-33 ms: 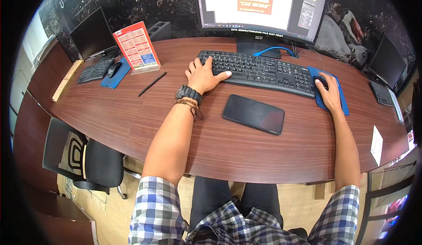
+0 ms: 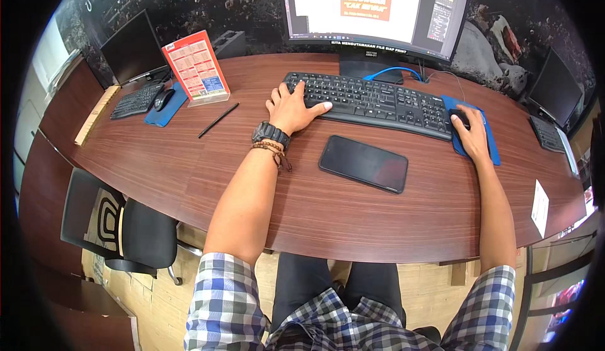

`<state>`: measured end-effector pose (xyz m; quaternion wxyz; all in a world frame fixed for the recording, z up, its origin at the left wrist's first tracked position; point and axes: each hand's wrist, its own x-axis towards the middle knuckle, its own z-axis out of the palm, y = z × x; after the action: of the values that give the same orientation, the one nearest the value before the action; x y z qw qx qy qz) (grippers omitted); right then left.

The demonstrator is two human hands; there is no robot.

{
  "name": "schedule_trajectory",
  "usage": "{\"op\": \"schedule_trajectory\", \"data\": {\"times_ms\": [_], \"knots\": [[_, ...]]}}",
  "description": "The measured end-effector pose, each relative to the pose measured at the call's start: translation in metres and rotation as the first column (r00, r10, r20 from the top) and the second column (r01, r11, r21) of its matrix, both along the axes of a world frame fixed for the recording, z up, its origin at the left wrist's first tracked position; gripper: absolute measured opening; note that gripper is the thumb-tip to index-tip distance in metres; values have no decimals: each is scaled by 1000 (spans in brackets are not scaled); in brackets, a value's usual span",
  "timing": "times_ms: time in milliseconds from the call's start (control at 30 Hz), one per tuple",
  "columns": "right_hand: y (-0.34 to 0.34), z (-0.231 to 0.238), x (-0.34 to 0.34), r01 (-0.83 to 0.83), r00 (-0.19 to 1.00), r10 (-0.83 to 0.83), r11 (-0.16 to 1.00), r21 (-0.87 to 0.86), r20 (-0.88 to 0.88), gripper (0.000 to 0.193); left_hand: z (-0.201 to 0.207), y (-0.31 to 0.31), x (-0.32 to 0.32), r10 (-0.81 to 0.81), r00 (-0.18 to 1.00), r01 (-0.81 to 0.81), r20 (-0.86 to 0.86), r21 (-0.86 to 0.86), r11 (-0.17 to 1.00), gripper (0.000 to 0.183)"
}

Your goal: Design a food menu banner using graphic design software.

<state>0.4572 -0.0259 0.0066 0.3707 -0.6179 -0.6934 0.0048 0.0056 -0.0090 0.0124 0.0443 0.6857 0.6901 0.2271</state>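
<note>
Nearest, blue, white and dark checked cloth sleeves [image 2: 224,300] were seen, forearms laid across the brown wood-grain desk [image 2: 372,222]. A black rectangular smartphone [image 2: 363,164] was placed flat between the arms, dark screen up. Beyond it, the left hand [image 2: 291,110] was rested on the left end of the long black plastic keyboard [image 2: 378,102], fingers spread on the keys, thumb held well apart along the near edge. A chunky black wristwatch [image 2: 271,135] was worn on that wrist. The right hand [image 2: 474,138] was laid over the black computer mouse [image 2: 462,117], just right of the keyboard, thumb and fingers closed around it; fingertip pressure could not be told. The mouse was set on a blue rectangular mouse pad [image 2: 492,148]. Farther back, a red rectangle with white lettering was displayed on the wide black-framed monitor [image 2: 381,4]. Hands, keyboard, mouse, phone and on-screen layout were left essentially unchanged from the earlier frame.
</note>
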Motion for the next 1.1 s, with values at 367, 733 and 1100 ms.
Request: {"op": "schedule_trajectory", "data": {"times_ms": [367,733,1100], "knots": [[-1,-5,1,-62,996,55,991,118,66,32,2,-2,3,4,1000,-4,-9,-23,1000,103],[-2,-5,0,-74,996,65,987,141,66,31,1,-1,3,8,1000,-8,-10,-22,1000,104],[-3,-3,-2,-73,996,66,989,130,53,31,1,-1,2,-1,1000,1,-7,-6,1000,104]]}}
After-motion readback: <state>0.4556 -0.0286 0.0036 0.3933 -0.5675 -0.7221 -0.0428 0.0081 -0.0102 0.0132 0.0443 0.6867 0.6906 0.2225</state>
